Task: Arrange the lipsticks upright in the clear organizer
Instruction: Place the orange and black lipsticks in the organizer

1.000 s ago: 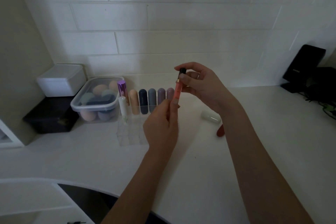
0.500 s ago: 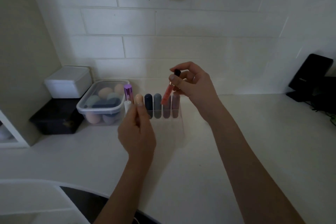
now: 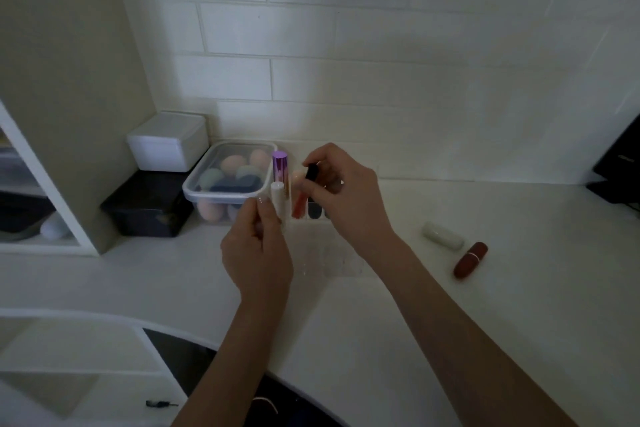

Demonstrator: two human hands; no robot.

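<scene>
The pink lip gloss (image 3: 300,202), a slim tube with a black cap, stands nearly upright with its lower end down among the tubes in the clear organizer (image 3: 323,258), which sits on the white counter (image 3: 485,322) against the tiled wall. The right hand (image 3: 349,199) pinches the gloss by its black cap between curled fingers and thumb. The left hand (image 3: 258,253) is just left of the organizer with its fingers curled, the fingertips close beside the white tube (image 3: 278,201) at the organizer's front left corner; whether it actually holds the tube or the organizer's edge cannot be told. Behind the white tube stands a purple lipstick (image 3: 280,166), and a peach tube (image 3: 296,178) and dark tubes (image 3: 314,211) show in the back row, partly hidden by the right hand. To the right, well apart from the organizer, a pale green lipstick (image 3: 443,235) and a red lipstick (image 3: 470,260) lie on their sides on the counter. Left of the organizer is a lidded clear tub (image 3: 227,180) of makeup sponges, then a white box (image 3: 168,141) on a black box (image 3: 149,208).
</scene>
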